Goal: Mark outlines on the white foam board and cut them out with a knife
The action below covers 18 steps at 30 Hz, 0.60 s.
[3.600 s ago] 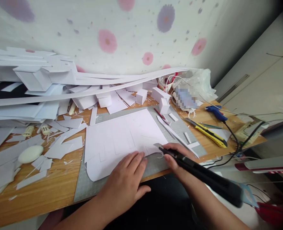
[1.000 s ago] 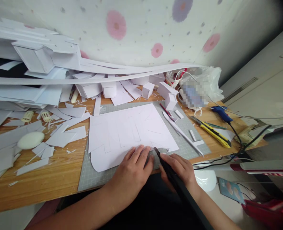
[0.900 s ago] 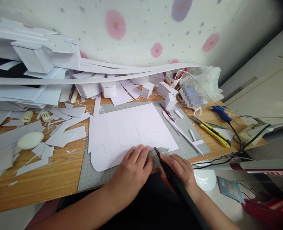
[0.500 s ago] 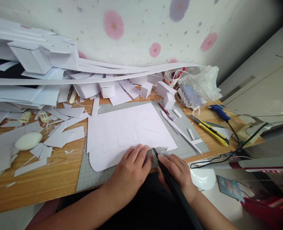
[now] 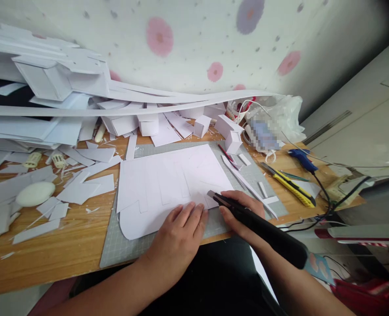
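A white board sheet (image 5: 161,175) with drawn or scored lines lies on the grey cutting mat (image 5: 110,245). Flat across the sheet's near edge rests my left hand (image 5: 184,228), its fingers stretched out. My right hand (image 5: 242,210) is wrapped round a black utility knife (image 5: 263,228) with a short metal blade. The blade tip is over the right part of the sheet, and whether it touches the surface I cannot tell. The knife's handle slants back toward the lower right.
Loose white offcuts (image 5: 89,188) and a white oval object (image 5: 35,194) are on the left. White folded boxes (image 5: 233,142) and long strips (image 5: 168,109) stand behind the mat. At right lie a yellow utility knife (image 5: 289,184), a blue glue gun (image 5: 302,160) and cables.
My right hand has swung the knife: its handle now points lower right and its blade sits a little higher over the sheet. My left hand has stayed nearly in place.
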{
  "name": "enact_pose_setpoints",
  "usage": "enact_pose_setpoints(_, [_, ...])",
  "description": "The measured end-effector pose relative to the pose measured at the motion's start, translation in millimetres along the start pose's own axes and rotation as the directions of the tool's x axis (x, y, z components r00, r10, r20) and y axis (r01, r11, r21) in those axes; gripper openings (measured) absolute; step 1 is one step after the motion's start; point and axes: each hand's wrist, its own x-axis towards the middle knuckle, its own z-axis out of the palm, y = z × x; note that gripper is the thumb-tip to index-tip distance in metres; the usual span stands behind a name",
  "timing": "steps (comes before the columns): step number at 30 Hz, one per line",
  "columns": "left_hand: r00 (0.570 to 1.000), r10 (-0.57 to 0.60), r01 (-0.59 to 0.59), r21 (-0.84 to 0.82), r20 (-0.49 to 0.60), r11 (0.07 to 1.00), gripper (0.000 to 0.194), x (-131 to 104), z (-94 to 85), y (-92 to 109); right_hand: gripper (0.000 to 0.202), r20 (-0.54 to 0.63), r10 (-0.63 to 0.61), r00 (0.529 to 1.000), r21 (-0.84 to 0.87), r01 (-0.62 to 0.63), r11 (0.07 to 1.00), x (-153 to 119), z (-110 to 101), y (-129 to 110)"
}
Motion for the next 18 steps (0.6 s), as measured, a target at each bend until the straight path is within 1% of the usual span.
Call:
enact_pose_setpoints(5, [1.0,0.007,-0.007,0.004,-0.023,1.0,0.047,0,0.2,-1,0.024,0.013,-0.065,0.998,-0.025,0.065,0.998,-9,9,5])
enact_pose_setpoints(10, [0.999,0.007,-0.007,0.002,-0.046,1.0,0.046,-1,2.7,-3,0.027,0.063,-0.089,0.994,-0.06,0.093,0.994,-13,10,8])
enact_pose_setpoints(18, [0.997,0.009,-0.008,0.004,-0.073,1.0,0.044,-2,3.7,-3,0.027,0.065,-0.155,0.986,-0.064,0.159,0.985,-10,10,6])
